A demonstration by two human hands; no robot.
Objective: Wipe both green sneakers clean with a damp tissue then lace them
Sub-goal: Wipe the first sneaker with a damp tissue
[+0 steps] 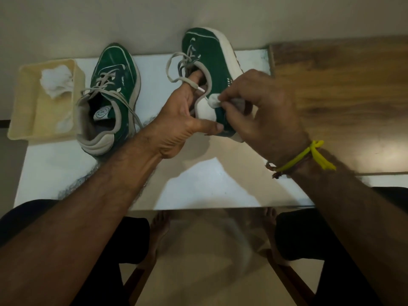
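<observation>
Sneaker (212, 56) side lettering blurred; right hand (262, 111) pinches tissue (214, 102).

I see through one wide-angle head camera, looking steeply down and forward over the near edge of the white table (66, 173). It sits close: my forearms fill the lower frame, the far wall tops it.

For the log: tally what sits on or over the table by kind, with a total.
Green sneakers: 2, one standing on the table, one held tilted by the left hand
Trays: 1, cream
Tissues: 2, a wad in the tray, a small piece pinched by the right hand
Total: 5
</observation>
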